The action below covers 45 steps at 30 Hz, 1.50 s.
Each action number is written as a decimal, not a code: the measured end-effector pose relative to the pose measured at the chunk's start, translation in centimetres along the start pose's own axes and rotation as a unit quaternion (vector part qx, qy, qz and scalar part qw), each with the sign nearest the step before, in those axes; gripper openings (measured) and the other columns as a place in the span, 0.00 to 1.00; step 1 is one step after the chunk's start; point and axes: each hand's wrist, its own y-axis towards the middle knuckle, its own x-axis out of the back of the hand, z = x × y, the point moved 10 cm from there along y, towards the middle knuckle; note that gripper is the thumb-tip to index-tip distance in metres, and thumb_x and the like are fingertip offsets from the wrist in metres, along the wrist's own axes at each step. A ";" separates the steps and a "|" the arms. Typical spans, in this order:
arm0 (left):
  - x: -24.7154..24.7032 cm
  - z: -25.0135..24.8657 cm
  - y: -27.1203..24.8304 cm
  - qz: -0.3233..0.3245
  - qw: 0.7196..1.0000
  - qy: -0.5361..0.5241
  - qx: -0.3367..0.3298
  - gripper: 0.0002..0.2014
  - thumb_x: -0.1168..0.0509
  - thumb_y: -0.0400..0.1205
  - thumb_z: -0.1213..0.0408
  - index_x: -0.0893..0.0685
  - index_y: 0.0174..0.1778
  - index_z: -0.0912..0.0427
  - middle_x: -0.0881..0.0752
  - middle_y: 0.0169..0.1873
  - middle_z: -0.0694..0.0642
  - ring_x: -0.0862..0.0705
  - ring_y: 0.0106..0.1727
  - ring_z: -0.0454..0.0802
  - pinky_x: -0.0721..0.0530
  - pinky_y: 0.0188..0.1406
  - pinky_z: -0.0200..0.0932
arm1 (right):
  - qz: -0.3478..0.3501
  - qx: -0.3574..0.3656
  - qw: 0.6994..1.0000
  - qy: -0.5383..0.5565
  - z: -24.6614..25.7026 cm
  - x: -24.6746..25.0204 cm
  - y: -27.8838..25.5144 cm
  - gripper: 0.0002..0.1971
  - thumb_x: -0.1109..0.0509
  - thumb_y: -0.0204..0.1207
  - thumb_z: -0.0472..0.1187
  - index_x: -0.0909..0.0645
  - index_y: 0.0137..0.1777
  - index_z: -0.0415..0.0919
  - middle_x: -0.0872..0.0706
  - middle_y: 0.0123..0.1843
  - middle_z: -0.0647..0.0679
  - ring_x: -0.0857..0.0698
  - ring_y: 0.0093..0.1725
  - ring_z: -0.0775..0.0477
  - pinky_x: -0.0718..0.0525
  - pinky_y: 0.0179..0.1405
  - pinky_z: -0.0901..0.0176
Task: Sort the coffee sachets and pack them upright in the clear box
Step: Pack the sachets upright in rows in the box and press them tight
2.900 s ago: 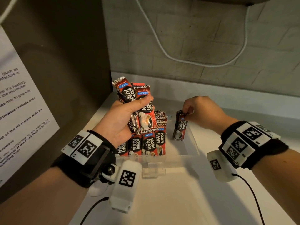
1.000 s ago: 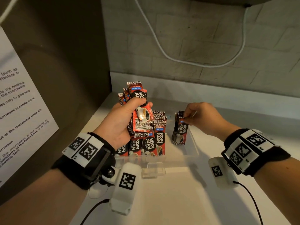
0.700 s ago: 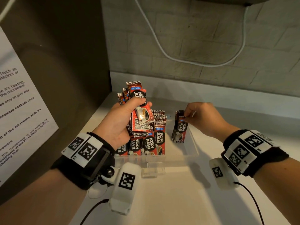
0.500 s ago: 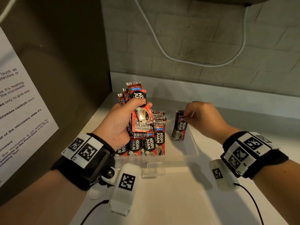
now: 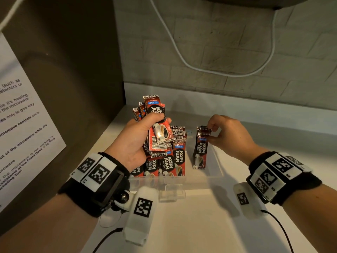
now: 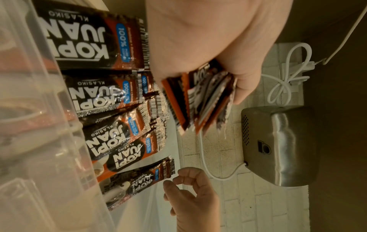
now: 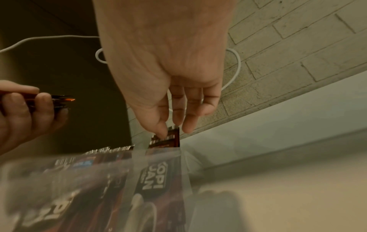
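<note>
A clear box (image 5: 216,169) sits on the white counter. Several red-and-black coffee sachets (image 5: 173,161) stand upright in a row in its left part. My left hand (image 5: 155,121) hovers over that row and grips a bundle of sachets (image 5: 159,136), thumb across the front. My right hand (image 5: 212,132) pinches the top edge of a darker sachet (image 5: 200,152) standing upright in the box's right part. The left wrist view shows the row (image 6: 107,97), the bundle (image 6: 206,97) and the darker sachet (image 6: 143,183). In the right wrist view my fingertips (image 7: 163,135) meet on that sachet's top (image 7: 170,140).
A dark panel with a printed notice (image 5: 21,125) closes the left side. A grey brick wall with a hanging white cable (image 5: 200,68) stands behind. A metal appliance (image 6: 278,146) is mounted on the wall. Bare white counter (image 5: 200,225) lies in front of the box.
Since the earliest frame my left hand has drawn its bundle lower and tighter, and the right hand has lowered the darker sachet a little into the box. Over the last second both hands barely move.
</note>
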 end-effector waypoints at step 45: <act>0.8 -2.0 0.2 -0.041 0.997 -0.053 0.041 0.05 0.33 0.82 0.61 0.18 0.44 0.59 0.13 0.35 0.53 0.15 0.30 0.46 0.17 0.32 0.43 | 0.093 -0.085 0.942 0.311 -0.5 -0.6 -0.9 0.15 0.25 0.67 0.22 0.22 0.39 0.41 0.13 0.35 0.37 0.15 0.33 0.47 0.18 0.38 0.53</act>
